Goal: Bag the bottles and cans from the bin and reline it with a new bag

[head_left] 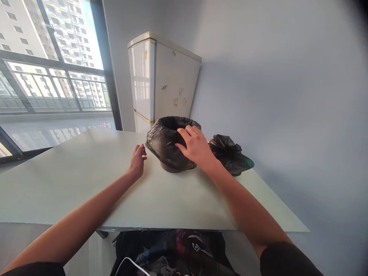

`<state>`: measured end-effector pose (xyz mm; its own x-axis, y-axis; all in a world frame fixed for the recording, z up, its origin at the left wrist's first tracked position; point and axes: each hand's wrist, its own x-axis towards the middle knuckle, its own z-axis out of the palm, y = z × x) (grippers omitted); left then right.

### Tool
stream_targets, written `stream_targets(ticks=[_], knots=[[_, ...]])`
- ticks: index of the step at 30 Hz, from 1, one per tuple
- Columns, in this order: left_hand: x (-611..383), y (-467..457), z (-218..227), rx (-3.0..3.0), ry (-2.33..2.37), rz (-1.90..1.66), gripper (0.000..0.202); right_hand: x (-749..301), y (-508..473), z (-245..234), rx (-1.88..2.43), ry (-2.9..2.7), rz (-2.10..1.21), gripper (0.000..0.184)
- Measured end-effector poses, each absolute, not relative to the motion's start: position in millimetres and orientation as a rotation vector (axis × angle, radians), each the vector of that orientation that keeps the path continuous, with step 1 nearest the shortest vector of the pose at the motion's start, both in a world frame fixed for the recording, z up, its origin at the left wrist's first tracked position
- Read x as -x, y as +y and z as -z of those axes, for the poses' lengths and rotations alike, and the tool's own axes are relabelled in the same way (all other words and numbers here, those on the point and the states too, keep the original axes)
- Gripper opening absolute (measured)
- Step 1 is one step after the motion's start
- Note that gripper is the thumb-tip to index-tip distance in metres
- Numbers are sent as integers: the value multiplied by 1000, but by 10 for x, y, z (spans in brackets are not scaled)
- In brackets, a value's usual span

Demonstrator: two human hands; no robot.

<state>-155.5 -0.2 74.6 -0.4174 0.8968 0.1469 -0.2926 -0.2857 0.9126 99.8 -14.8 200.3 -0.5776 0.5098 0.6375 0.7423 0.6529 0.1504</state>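
A round bin [172,168] lined with a black plastic bag [165,147] stands on the table, the bag folded out over its rim and down its sides. My right hand [197,145] is at the near right of the bin's mouth, thumb and fingers apart, with nothing visible between them. Just left of the bag, my left hand [138,160] is held with its fingers curled in and nothing showing in them. To the right, partly behind my right forearm, sits a crumpled black plastic bag [230,153] with a green part [249,163] at its edge.
The pale table [86,184] reaches from my lap to the wall [273,115] on the right. Behind it stands a white fridge [175,84] with worn marks. A large window [57,76] is at the left. A white cable [130,262] lies over my lap.
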Motion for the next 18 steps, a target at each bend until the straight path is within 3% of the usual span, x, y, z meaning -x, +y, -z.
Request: stream_targets(ticks=[6,18], knots=[[1476,-72,-751,-1003,1069,-1758,30,-828,289,-2053,1172,-2280,519,58],[1441,-131,-804,-1005,1058,-1684,30,-1036,859,-1936,1228,-2108,486,61]])
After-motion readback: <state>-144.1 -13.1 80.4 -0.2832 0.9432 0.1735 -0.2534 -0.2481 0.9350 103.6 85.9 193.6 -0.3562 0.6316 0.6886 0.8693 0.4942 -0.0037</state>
